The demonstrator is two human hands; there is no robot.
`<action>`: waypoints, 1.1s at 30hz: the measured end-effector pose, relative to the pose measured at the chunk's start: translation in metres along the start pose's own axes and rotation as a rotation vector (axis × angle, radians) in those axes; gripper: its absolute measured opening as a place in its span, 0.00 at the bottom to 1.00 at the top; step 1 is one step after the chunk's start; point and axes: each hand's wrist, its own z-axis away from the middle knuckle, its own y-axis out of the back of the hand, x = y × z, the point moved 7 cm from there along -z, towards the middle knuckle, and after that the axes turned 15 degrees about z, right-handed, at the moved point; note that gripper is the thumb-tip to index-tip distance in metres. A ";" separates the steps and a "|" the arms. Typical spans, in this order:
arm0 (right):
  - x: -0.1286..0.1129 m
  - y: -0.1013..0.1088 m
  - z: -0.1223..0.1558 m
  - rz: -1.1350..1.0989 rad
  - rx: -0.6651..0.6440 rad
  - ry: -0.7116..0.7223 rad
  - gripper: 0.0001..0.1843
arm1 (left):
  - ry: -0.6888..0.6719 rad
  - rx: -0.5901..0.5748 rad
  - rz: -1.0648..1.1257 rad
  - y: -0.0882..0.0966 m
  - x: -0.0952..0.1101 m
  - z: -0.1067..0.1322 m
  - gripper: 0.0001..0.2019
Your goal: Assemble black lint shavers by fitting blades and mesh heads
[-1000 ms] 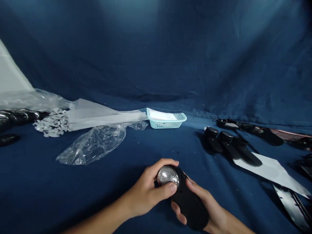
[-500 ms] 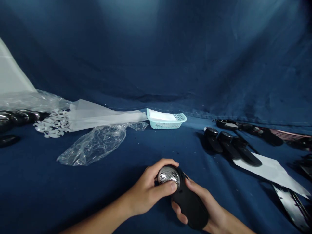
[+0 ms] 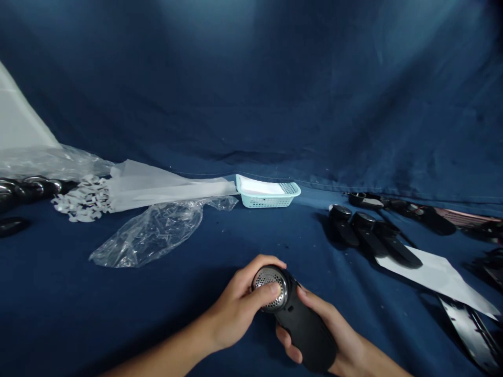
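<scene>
One black shaver (image 3: pixel 301 319) with metal mesh head (image 3: pixel 265 276), held over the desk (image 3: pixel 251 235). Presumably light, rigid, smooth; best grasped by the handle (image 3: pixel 312 337), sparing the mesh head. Left hand (image 3: pixel 238 303): fingers clamped round the mesh head. Right hand (image 3: pixel 336 327): fingers wrapped round handle. Beyond: basket (image 3: pixel 267 201).

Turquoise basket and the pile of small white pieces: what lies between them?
In the head view, pale sheeting runs from the white pieces to the turquoise basket, with crumpled clear plastic along the sheeting's near side.
</scene>
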 end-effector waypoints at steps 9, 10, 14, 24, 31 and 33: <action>0.000 0.000 0.000 -0.017 0.001 -0.008 0.30 | 0.048 0.017 0.036 0.000 0.000 -0.001 0.13; -0.001 -0.001 0.000 -0.020 -0.001 -0.012 0.31 | 0.048 0.019 0.039 0.000 0.000 -0.001 0.13; -0.001 -0.002 -0.001 -0.032 -0.014 -0.011 0.33 | 0.035 0.022 0.045 0.000 0.001 -0.003 0.12; 0.001 0.002 -0.001 -0.093 -0.025 -0.018 0.29 | 0.042 0.041 0.082 0.001 -0.004 -0.003 0.15; 0.003 0.005 -0.003 -0.088 -0.034 -0.018 0.35 | 0.107 -0.015 0.155 -0.001 -0.007 -0.003 0.17; 0.003 0.005 -0.003 -0.090 -0.040 -0.009 0.35 | 0.120 -0.036 0.181 -0.002 -0.008 -0.004 0.17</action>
